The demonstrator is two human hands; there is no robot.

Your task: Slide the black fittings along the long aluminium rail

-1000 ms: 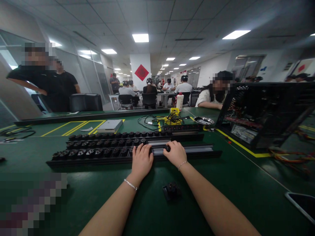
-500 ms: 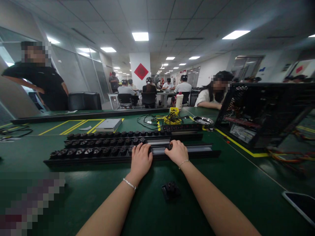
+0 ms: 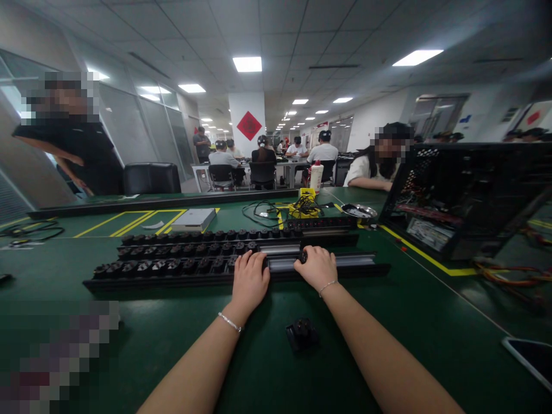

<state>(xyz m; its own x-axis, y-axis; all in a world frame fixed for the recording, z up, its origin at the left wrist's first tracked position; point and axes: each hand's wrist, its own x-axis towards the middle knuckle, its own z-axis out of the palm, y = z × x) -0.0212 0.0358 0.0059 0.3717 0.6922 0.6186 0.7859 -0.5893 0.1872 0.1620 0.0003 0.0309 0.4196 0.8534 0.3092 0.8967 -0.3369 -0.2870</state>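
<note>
Along the long, straight front rail (image 3: 356, 261), the right hand (image 3: 319, 269) has shifted rightward, fingers pinching a black part (image 3: 303, 257); the left hand's (image 3: 250, 279) grip is hidden.

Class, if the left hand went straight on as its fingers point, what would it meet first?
Probably the next rail back, just beyond the left hand, though depth is hard to judge.

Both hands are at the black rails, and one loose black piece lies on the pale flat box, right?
Not quite: the head view shows the loose black piece on the green table. The left hand and right hand are indeed at the black rails.
</note>
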